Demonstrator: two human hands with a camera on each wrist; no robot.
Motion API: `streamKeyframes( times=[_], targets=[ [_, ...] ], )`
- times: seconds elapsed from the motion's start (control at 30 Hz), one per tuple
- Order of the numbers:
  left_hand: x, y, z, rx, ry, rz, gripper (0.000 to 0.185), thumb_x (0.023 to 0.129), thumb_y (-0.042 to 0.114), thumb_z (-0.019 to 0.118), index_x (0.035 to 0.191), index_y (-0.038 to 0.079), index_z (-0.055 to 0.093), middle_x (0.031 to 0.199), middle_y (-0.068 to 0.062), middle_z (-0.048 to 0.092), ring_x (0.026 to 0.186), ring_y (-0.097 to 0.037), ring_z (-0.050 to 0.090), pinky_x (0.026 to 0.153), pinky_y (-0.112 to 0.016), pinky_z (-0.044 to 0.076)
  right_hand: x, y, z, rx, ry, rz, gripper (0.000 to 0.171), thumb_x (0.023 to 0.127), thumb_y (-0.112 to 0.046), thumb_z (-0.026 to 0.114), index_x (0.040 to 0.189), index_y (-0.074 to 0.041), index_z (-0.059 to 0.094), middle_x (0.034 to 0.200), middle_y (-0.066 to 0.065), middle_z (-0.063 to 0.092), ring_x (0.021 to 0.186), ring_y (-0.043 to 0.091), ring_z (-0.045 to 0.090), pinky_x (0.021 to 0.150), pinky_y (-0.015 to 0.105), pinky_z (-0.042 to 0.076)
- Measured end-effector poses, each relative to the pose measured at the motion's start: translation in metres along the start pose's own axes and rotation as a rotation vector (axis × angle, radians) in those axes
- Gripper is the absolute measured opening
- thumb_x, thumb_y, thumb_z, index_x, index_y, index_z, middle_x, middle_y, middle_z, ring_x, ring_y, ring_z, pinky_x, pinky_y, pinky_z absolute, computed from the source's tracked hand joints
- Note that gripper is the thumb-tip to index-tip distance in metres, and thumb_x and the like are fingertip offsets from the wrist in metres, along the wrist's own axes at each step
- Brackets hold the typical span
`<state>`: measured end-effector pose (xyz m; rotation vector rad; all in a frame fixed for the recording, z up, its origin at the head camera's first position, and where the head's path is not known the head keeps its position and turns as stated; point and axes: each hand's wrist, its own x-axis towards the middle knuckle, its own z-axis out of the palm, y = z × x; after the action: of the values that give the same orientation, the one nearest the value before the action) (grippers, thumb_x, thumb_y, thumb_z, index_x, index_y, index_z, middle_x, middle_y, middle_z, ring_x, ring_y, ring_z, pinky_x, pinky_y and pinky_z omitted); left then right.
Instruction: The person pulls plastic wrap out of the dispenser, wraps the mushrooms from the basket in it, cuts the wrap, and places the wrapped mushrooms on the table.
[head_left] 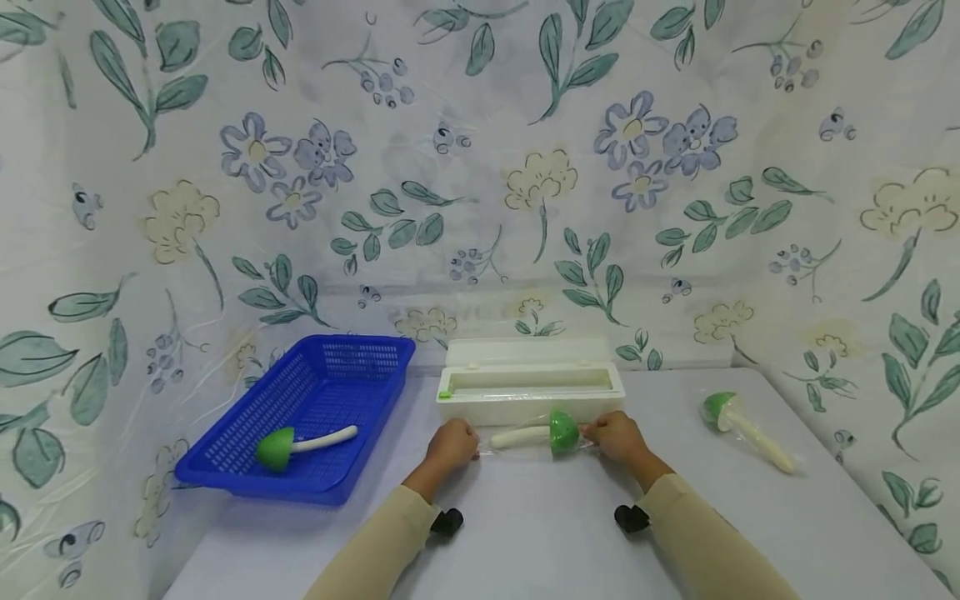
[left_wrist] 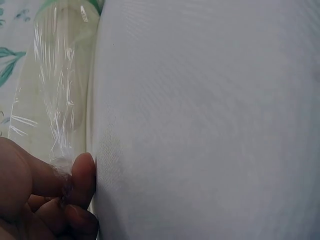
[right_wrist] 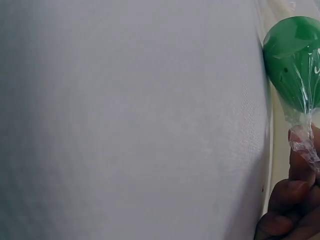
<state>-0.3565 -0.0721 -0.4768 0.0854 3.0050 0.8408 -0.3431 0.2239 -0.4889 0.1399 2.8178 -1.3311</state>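
A toy mushroom with a green cap and pale stem lies sideways between my hands, wrapped in clear cling film. My left hand pinches the gathered end of the film beyond the stem. At the cap side, my right hand pinches the film's other twisted end, and the right wrist view shows the bunched film between thumb and fingers. Just behind the mushroom stands a white cling film dispenser, its lid raised and a green slider at its left end.
On the left, a blue plastic basket holds an unwrapped green-capped mushroom. Another mushroom, wrapped in film, lies on the right of the white table. A floral sheet hangs behind and along both sides.
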Motion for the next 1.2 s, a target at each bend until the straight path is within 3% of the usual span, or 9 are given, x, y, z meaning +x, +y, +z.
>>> streamKeyframes(
  times=[0.2, 0.43, 0.7, 0.83, 0.9, 0.97, 1.07, 1.13, 1.2],
  targets=[
    [0.000, -0.008, 0.003, -0.052, 0.006, -0.001, 0.021, 0.088, 0.010, 0.058, 0.068, 0.010, 0.066, 0.061, 0.005, 0.060, 0.059, -0.015, 0.054, 0.055, -0.029, 0.041, -0.003, -0.002, -0.001, 0.017, -0.014, 0.037, 0.027, 0.092, -0.025, 0.066, 0.074, -0.006, 0.070, 0.073, 0.002, 0.062, 0.071, 0.019, 0.052, 0.061, 0.031, 0.042],
    [0.002, -0.026, 0.001, -0.204, 0.018, 0.022, 0.009, 0.085, 0.015, 0.070, 0.080, 0.007, 0.072, 0.071, 0.001, 0.062, 0.066, -0.016, 0.054, 0.058, -0.030, 0.045, -0.001, 0.000, -0.007, 0.139, -0.063, 0.064, 0.022, 0.090, -0.023, 0.069, 0.090, -0.002, 0.073, 0.080, 0.004, 0.060, 0.074, 0.020, 0.052, 0.062, 0.030, 0.044],
    [0.002, -0.037, -0.007, -0.286, -0.005, 0.099, 0.007, 0.084, 0.011, 0.074, 0.084, 0.004, 0.071, 0.078, 0.000, 0.065, 0.072, -0.015, 0.056, 0.065, -0.031, 0.048, 0.003, 0.008, -0.017, 0.225, -0.122, 0.030, 0.022, 0.088, -0.024, 0.072, 0.095, -0.003, 0.071, 0.078, 0.004, 0.059, 0.070, 0.018, 0.051, 0.060, 0.029, 0.044],
    [0.002, -0.039, -0.012, -0.302, -0.011, 0.097, 0.007, 0.085, 0.010, 0.072, 0.088, 0.003, 0.070, 0.077, -0.001, 0.064, 0.072, -0.015, 0.056, 0.064, -0.030, 0.047, 0.005, 0.014, -0.022, 0.257, -0.162, 0.027, 0.027, 0.088, -0.028, 0.073, 0.100, -0.004, 0.069, 0.082, 0.004, 0.059, 0.073, 0.018, 0.052, 0.063, 0.030, 0.045],
    [0.004, -0.043, -0.015, -0.328, -0.005, 0.057, 0.012, 0.087, 0.012, 0.071, 0.091, 0.002, 0.068, 0.079, -0.002, 0.064, 0.072, -0.016, 0.057, 0.063, -0.030, 0.047, 0.003, 0.015, -0.026, 0.248, -0.177, 0.029, 0.032, 0.089, -0.030, 0.072, 0.106, -0.003, 0.068, 0.088, 0.005, 0.062, 0.078, 0.019, 0.055, 0.067, 0.030, 0.047],
    [0.006, -0.046, -0.021, -0.347, 0.041, -0.007, 0.020, 0.089, 0.018, 0.070, 0.096, 0.001, 0.063, 0.082, -0.005, 0.062, 0.074, -0.019, 0.056, 0.064, -0.033, 0.046, 0.000, 0.014, -0.032, 0.211, -0.178, 0.019, 0.035, 0.091, -0.032, 0.069, 0.108, -0.002, 0.067, 0.092, 0.005, 0.062, 0.082, 0.019, 0.057, 0.070, 0.031, 0.048],
    [0.010, -0.048, -0.031, -0.478, 0.111, -0.082, 0.037, 0.092, 0.027, 0.067, 0.112, -0.001, 0.053, 0.097, -0.016, 0.063, 0.083, -0.027, 0.059, 0.068, -0.038, 0.047, -0.003, 0.009, -0.044, 0.150, -0.120, -0.010, 0.035, 0.093, -0.035, 0.066, 0.101, -0.002, 0.068, 0.088, 0.005, 0.063, 0.081, 0.020, 0.056, 0.068, 0.032, 0.048],
    [0.014, -0.048, -0.039, -0.582, 0.140, -0.083, 0.049, 0.094, 0.030, 0.066, 0.127, 0.001, 0.045, 0.114, -0.024, 0.059, 0.096, -0.034, 0.058, 0.075, -0.042, 0.049, -0.004, 0.003, -0.049, 0.143, -0.062, -0.044, 0.035, 0.093, -0.037, 0.065, 0.091, -0.003, 0.067, 0.080, 0.005, 0.060, 0.076, 0.020, 0.053, 0.065, 0.031, 0.044],
    [0.020, -0.050, -0.042, -0.704, 0.122, -0.042, 0.060, 0.094, 0.027, 0.067, 0.141, 0.003, 0.036, 0.132, -0.031, 0.049, 0.112, -0.042, 0.054, 0.084, -0.048, 0.049, -0.003, -0.006, -0.052, 0.162, -0.013, -0.085, 0.037, 0.093, -0.038, 0.065, 0.087, -0.002, 0.065, 0.076, 0.005, 0.057, 0.073, 0.020, 0.050, 0.062, 0.032, 0.041]
  ],
)
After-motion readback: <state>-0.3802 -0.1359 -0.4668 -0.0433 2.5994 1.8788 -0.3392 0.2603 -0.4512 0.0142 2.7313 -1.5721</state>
